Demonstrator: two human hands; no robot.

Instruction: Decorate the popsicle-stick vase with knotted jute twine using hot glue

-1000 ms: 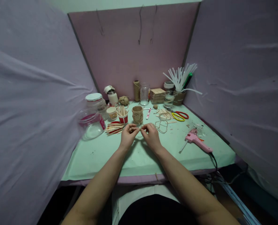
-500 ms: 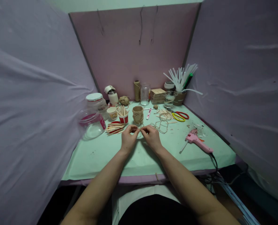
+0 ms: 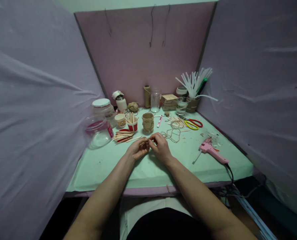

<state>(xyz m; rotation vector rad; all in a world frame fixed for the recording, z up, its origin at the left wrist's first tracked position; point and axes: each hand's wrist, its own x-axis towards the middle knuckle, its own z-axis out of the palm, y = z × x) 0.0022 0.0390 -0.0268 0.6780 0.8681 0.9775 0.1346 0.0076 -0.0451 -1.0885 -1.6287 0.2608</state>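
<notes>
My left hand (image 3: 139, 148) is turned palm up with its fingers curled in a pinch. Against its fingertips, my right hand (image 3: 160, 148) pinches with thumb and forefinger. Between them is a small bit of twine, mostly hidden by the fingers. Loose twine (image 3: 173, 136) lies in loops on the table just right of my right hand. Directly beyond both hands stands a small cup wrapped in twine (image 3: 147, 123). Flat wooden sticks (image 3: 124, 136) lie in a heap left of my left hand.
A pink glue gun (image 3: 212, 151) with its cord lies at the right. Scissors (image 3: 192, 124) with red and yellow handles rest near toothpicks (image 3: 177, 122). Clear jars (image 3: 98, 133) stand at the left. A red paper cup (image 3: 132, 126) holds sticks. Glue sticks (image 3: 195, 81) fill a back-right pot.
My left hand has rolled over from palm down to palm up, its fingers curling. My right hand stays close, pinching at the left fingertips. The twine loop below the hands no longer shows.
</notes>
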